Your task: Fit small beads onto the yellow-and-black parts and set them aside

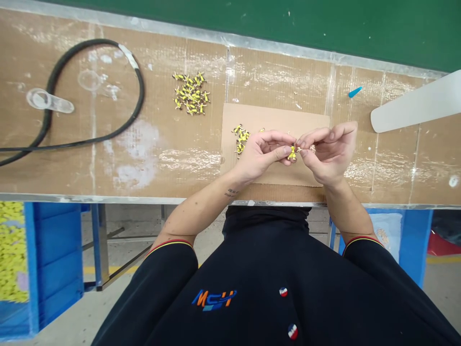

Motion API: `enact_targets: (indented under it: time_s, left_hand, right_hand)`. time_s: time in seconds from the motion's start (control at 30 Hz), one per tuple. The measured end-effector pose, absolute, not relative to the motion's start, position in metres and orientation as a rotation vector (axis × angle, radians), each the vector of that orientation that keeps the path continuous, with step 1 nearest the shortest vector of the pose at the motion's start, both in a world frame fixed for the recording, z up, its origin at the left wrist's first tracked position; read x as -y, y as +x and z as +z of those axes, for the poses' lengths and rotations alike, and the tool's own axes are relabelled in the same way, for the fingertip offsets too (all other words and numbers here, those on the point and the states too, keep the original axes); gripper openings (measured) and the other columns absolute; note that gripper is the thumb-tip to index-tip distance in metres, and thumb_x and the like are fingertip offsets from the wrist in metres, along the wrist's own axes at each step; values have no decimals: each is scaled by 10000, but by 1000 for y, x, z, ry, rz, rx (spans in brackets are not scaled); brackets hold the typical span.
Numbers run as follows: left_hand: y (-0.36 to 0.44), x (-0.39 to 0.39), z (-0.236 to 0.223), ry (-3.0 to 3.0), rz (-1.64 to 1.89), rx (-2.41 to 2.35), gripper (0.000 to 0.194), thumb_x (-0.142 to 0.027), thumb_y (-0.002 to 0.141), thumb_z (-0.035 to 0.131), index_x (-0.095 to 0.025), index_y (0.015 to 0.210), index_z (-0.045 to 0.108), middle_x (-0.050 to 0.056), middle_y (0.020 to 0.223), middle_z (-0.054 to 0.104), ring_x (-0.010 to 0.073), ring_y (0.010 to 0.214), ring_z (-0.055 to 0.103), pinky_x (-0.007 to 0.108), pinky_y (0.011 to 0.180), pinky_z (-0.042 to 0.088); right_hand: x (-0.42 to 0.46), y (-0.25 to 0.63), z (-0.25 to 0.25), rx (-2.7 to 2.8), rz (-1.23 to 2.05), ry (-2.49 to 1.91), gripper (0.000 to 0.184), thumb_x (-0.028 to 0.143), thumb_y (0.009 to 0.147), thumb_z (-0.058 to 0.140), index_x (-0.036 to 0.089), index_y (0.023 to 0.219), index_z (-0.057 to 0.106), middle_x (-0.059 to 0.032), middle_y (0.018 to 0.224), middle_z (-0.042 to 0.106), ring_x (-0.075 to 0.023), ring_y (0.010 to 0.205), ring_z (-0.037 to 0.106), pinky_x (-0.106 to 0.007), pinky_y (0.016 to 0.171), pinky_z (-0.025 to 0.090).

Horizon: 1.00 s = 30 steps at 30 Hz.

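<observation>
Green panelling (pixel 252 29) is running along the far edge of a worn, cardboard-lined tabletop (pixel 162 62); from my remote seat, I'm watching the left hand (pixel 262 154) clench a small yellow part (pixel 292 153) between thumb and forefinger, right at the middle of the cardboard sheet (pixel 273 117); the right hand (pixel 327 154) is pressing its fingertips (pixel 300 144) against the same part, though I cannot tell whether that grip is holding it or a pale bit (pixel 312 149) just beside it; a cluster of yellow parts (pixel 241 138) is lying near the left hand, and a larger heap of yellow parts (pixel 190 93) is sitting beyond the sheet; a black cable (pixel 142 93) is looping away to the left; the step in hand is close fingertip work on this one part, and my next move is calling for a steady pinch.
</observation>
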<state>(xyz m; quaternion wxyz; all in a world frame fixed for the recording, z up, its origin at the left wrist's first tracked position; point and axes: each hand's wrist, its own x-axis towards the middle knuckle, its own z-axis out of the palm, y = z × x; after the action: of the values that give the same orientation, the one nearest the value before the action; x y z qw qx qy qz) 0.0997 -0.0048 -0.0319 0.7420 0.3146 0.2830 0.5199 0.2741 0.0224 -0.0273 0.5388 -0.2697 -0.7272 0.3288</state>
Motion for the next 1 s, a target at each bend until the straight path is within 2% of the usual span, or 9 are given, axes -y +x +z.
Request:
enact_targets:
  time_s: [0.37,0.7,0.87,1.0]
  left_hand:
    - [100,7,-30,670,1107,-648,389,-429,711,961,-165,938,787,6,792,795,102,715,771,177,651,649]
    - [98,7,-27,686,1097,-733,439,-460,693,964,-146,942,786,32,803,807,129,724,784,205,666,660]
    - [96,6,-26,691,1070,-764,465,-461,672,972,-129,935,780,30,765,799,135,700,785,201,633,652]
    - [95,5,-25,684,1050,-775,487,-460,653,982,-126,929,761,23,756,792,120,671,772,185,609,635]
  right_hand:
    - [-23,273,-28,1746,722,-493,433,216,920,753,349,1182,434,86,855,673,-129,699,673,-324,634,616]
    - [-27,280,-29,1870,613,-508,425,164,886,744,323,1040,381,102,837,703,-116,689,692,-278,589,593]
    - [-28,283,-20,2034,436,-499,380,99,889,686,288,901,357,87,821,728,-112,687,704,-266,591,591]
    - [-26,285,-16,2129,282,-539,355,71,886,686,286,892,403,72,818,749,-120,683,703,-282,603,565]
